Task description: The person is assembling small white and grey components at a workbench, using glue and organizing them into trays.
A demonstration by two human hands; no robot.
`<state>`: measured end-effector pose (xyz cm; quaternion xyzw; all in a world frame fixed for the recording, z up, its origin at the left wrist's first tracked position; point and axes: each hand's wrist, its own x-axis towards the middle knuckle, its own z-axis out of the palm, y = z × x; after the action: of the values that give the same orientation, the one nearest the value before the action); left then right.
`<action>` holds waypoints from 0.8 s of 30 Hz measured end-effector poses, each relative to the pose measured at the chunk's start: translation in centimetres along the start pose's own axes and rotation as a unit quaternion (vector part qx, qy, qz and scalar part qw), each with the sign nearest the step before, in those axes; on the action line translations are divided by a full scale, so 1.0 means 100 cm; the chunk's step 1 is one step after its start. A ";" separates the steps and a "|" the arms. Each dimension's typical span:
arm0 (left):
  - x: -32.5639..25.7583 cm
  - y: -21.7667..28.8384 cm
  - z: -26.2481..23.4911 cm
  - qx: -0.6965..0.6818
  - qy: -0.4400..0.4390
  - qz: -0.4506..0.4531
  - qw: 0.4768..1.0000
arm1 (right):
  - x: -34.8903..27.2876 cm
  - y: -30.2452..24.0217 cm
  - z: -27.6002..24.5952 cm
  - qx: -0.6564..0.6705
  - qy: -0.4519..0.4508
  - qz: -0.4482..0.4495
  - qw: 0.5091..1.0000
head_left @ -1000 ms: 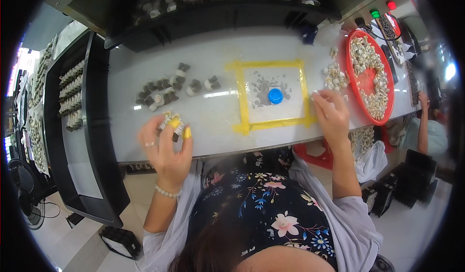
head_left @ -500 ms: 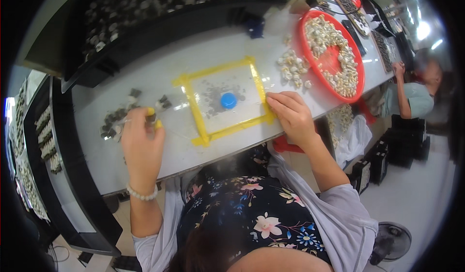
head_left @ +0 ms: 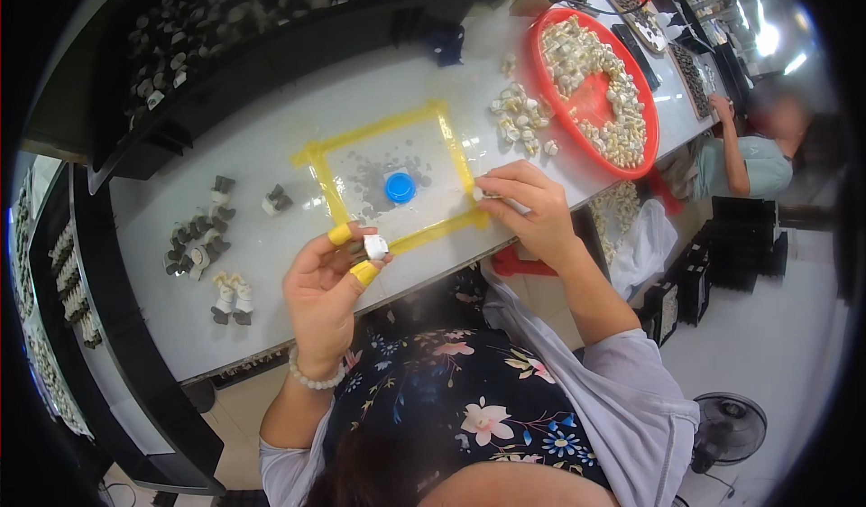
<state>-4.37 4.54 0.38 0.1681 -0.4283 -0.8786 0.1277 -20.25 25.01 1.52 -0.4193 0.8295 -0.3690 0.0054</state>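
The left grip [head_left: 322, 298], its yellow-covered fingertips [head_left: 364, 272] closed on a white-and-dark piece [head_left: 375, 247], sits on the near side of the blue cap [head_left: 400, 187]. The right grip [head_left: 539, 214] pinches a small whitish piece [head_left: 479, 194] right of the cap. Farther right stands a red basin [head_left: 651, 137].

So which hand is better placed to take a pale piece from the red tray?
Probably the right hand: it is nearer the red tray, though it pinches a small white piece. The left hand is farther off and holds a white-capped piece.
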 end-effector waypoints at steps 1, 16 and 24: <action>0.000 -0.002 0.000 0.000 0.003 0.001 1.000 | 0.008 -0.005 0.003 0.019 -0.002 -0.026 0.999; -0.002 -0.016 -0.004 -0.008 -0.003 0.030 1.000 | 0.060 -0.021 0.038 -0.005 -0.059 -0.204 0.977; 0.000 -0.017 -0.002 -0.007 0.007 0.054 0.998 | 0.049 -0.022 0.040 0.080 -0.022 -0.121 0.989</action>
<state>-4.42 5.39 -1.10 0.1500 -0.4293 -0.8724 0.1794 -20.68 18.33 1.45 -0.5226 0.7403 -0.4228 0.0120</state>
